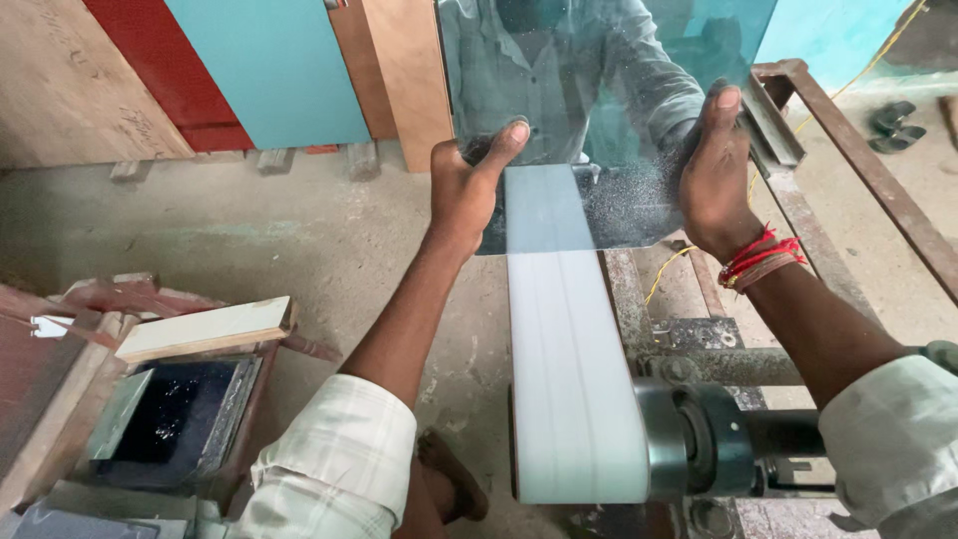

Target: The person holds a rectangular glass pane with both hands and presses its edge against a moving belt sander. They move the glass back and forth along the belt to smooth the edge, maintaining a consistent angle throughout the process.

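Observation:
I hold a flat sheet of tinted mirror glass upright with both hands. My left hand grips its left edge, thumb on the front face. My right hand grips the right edge; red threads circle that wrist. The sheet's lower edge rests against a white sanding belt that runs toward me over a grey roller. Fine white dust speckles the lower part of the glass. A person's shirt is reflected in it.
A rusty metal frame carries the belt machine on the right. Wooden and coloured boards lean against the wall behind. At the lower left stands a dark tray of liquid beside a wooden block. The floor is dusty concrete.

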